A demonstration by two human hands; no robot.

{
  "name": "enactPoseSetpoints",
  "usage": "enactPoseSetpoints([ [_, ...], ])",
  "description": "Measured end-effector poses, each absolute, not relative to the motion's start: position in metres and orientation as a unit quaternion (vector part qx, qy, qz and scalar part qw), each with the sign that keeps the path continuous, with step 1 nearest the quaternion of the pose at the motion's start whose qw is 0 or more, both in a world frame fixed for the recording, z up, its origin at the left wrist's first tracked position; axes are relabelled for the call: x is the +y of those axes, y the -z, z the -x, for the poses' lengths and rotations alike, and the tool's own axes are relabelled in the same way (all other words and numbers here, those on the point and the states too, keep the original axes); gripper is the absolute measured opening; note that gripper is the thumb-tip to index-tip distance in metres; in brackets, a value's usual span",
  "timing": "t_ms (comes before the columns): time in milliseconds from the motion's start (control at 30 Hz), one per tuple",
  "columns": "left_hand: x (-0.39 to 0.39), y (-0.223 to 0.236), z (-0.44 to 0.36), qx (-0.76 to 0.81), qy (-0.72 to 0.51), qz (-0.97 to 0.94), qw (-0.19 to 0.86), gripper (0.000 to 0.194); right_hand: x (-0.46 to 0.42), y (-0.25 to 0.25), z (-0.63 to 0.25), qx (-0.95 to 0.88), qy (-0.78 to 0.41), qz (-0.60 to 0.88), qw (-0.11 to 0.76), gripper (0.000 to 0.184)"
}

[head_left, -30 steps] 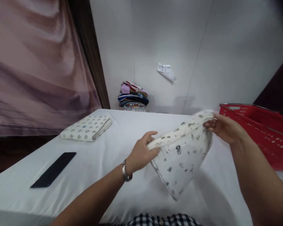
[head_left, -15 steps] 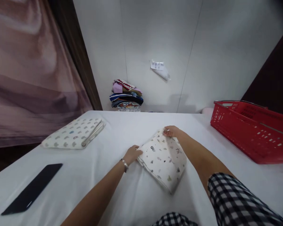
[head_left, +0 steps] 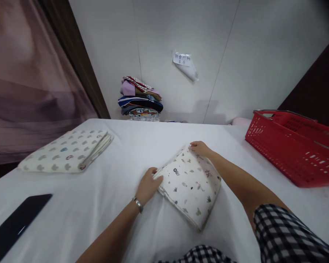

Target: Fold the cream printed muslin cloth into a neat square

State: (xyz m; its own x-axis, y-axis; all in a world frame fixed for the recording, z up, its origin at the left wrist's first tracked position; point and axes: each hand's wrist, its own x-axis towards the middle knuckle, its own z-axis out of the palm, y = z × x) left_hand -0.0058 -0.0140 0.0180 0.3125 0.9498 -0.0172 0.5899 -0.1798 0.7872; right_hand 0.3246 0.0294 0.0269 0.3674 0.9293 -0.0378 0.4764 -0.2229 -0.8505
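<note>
A folded white cloth [head_left: 190,182] with small printed motifs lies turned at an angle on the white-covered table [head_left: 131,146]. My left hand [head_left: 148,186], with a silver bracelet at the wrist, grips its left corner, thumb on top and fingers at the edge. At the far corner, my right hand [head_left: 200,148] pinches the cloth between thumb and fingers. Several layers show along the cloth's lower left edge. Further left lies another folded cloth [head_left: 68,151], printed with grey mouse-head shapes; neither hand touches it.
A red plastic basket [head_left: 287,149] stands at the right. On the near left lies a flat black panel [head_left: 19,223]. Behind the table rises a stack of folded fabrics [head_left: 141,98] against the wall. A pink curtain [head_left: 30,91] hangs at left, and a paper note [head_left: 182,59] is on the wall.
The view has shifted slightly, so the surroundings sit differently. Both hands keep their corners of the cloth, which lies a little flatter and more spread out.
</note>
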Motion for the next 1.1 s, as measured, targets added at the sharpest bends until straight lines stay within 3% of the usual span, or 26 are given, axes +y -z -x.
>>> enactPoseSetpoints([
  [133, -0.019, -0.022, 0.005, 0.541, -0.236, -0.729, 0.347, 0.027, 0.04, -0.018, -0.322, -0.549, -0.234, 0.737, 0.317, 0.031],
  [700, -0.02, -0.023, 0.001, 0.549, -0.196, -0.755, 0.3, 0.017, 0.047, -0.004, -0.321, -0.516, -0.258, 0.71, 0.404, 0.025],
  [1000, -0.019, -0.023, 0.002, 0.524, -0.197, -0.782, 0.274, 0.013, 0.042, -0.005, -0.32, -0.577, -0.187, 0.717, 0.344, 0.03],
  [1100, -0.021, -0.021, 0.002, 0.526, -0.196, -0.78, 0.275, 0.015, 0.04, -0.014, -0.315, -0.661, -0.145, 0.659, 0.328, 0.035],
])
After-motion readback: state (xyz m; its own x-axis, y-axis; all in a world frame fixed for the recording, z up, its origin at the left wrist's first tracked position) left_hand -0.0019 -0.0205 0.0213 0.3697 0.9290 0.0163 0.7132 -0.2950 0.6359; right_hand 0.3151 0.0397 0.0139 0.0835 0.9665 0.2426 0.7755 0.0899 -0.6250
